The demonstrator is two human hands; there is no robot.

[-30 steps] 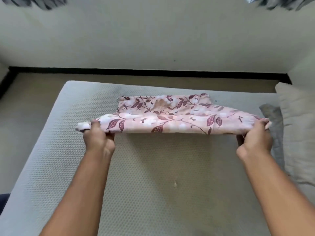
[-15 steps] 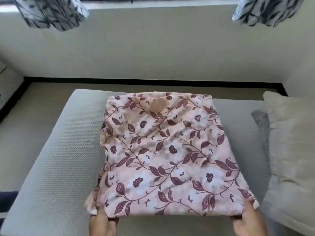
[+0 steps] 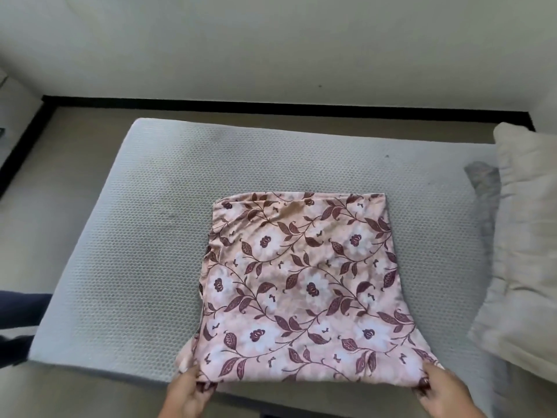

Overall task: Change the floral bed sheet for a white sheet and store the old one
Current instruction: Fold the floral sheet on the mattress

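Floral sheet (image 3: 301, 282) lowered onto mattress (image 3: 135, 236), fingers (image 3: 435, 378) pinching near corners

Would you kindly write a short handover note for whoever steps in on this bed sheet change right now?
Left hand: grips the near left corner of the pink floral fabric sheet.
Right hand: grips its near right corner.
Where: the sheet lies folded into a rough rectangle on the bare grey textured mattress; a cream pillow sits at the mattress's right end. No white sheet is in view.
Done: the floral sheet is off the bed and partly folded.
Left: finish folding, store it, then fetch and spread the white sheet.
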